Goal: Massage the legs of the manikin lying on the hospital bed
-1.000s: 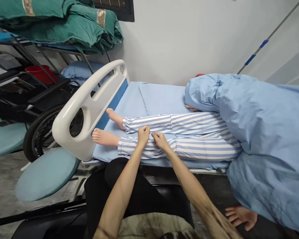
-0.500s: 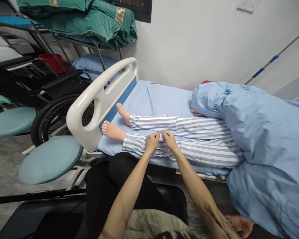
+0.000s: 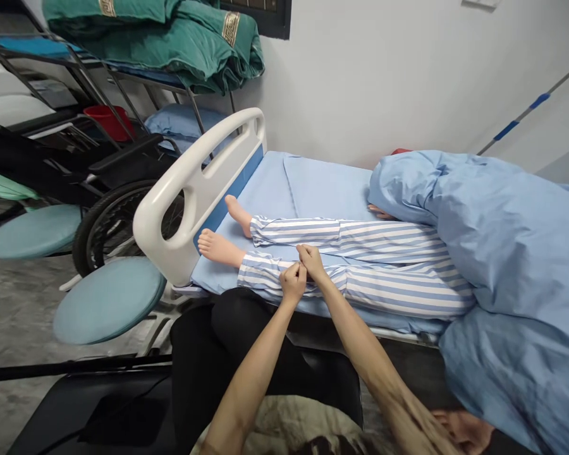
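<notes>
The legs of a care manikin, in blue-and-white striped trousers (image 3: 393,287), lie stretched out on the bed, with the bare feet (image 3: 220,248) by the footboard. Over its near lower leg, my left hand (image 3: 293,282) is closed into a fist. My right hand (image 3: 313,260), also a closed fist, meets it, slightly farther from me and overlapping its knuckles. Nothing shows sticking out of either fist. The trouser cloth around them is wrinkled. Whether the fists press on the leg or hover just above it, I cannot tell.
The white footboard (image 3: 154,205) rises at the left. A blue quilt (image 3: 507,221) is heaped at the right and hangs over the bed's near side. A wheelchair (image 3: 109,208), round teal stools (image 3: 111,300) and a rack with green blankets (image 3: 189,44) stand on the left.
My fists have shifted from side by side to overlapping. The right one now sits farther from me and the left one nearer. The view has turned slightly.
</notes>
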